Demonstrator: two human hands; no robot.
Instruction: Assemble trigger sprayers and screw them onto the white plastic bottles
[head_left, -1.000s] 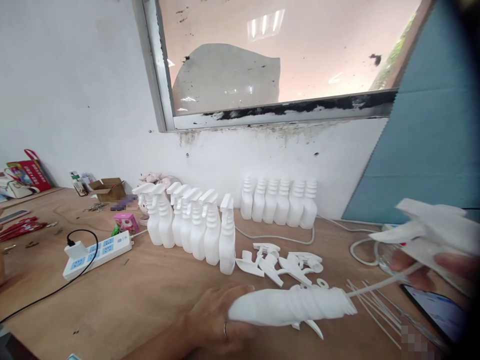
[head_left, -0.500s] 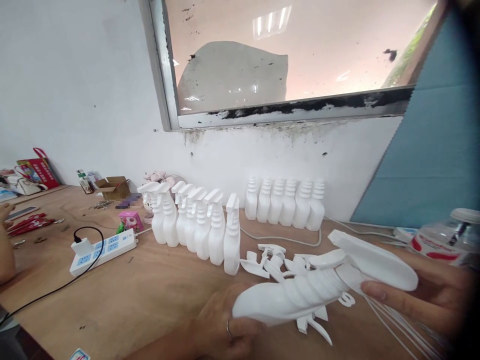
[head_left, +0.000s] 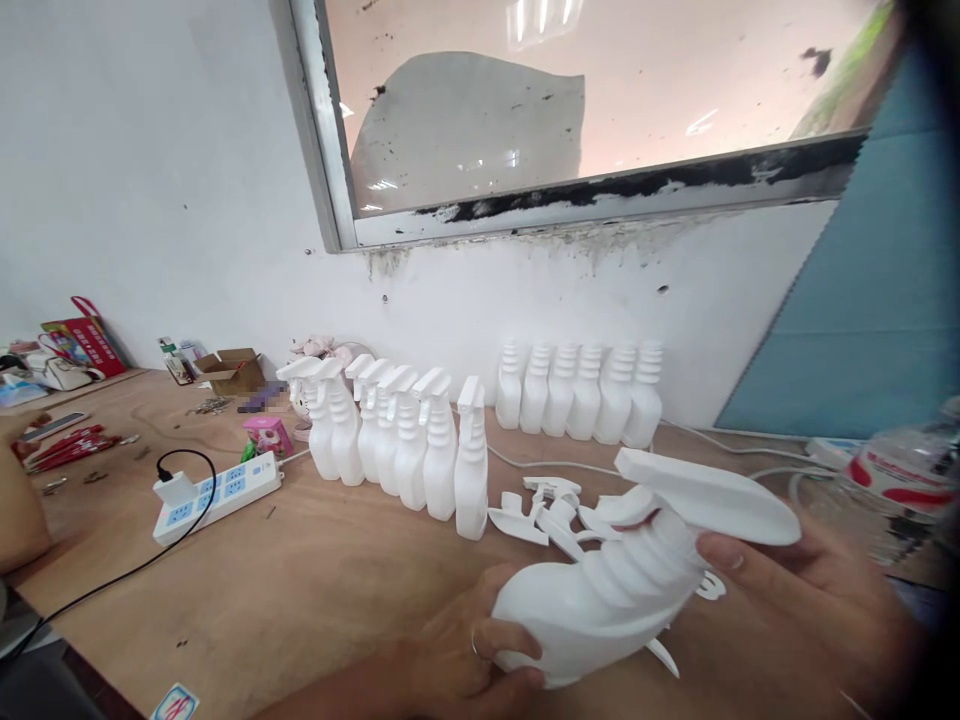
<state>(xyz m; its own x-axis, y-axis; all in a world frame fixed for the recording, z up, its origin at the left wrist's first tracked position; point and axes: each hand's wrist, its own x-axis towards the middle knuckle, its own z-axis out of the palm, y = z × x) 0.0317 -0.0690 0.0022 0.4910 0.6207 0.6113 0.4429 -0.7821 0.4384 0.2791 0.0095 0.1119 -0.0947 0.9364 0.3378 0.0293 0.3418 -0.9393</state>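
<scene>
My left hand (head_left: 465,645), with a ring on one finger, is wrapped round the base of a white ribbed bottle (head_left: 600,610), which tilts up to the right. At its neck, a white spray head (head_left: 712,495) is held in my right hand (head_left: 802,590), thumb at the collar. The head sits against the bottle's mouth. Loose white spray heads (head_left: 556,520) lie behind the held bottle. A row of bottles with spray heads (head_left: 409,450) stands left of them, upright. Several bottles without heads (head_left: 581,400) stand by the wall.
A white power strip (head_left: 217,497) with a black cable lies left, near a pink box (head_left: 268,436) and an open carton (head_left: 229,372). Another person's arm (head_left: 19,490) shows at the left edge. A clear jar (head_left: 904,470) stands at the right.
My right hand has moved left with the spray head, and the bottle is tilted more steeply, its neck closer to the head. The camera view has shifted slightly.
</scene>
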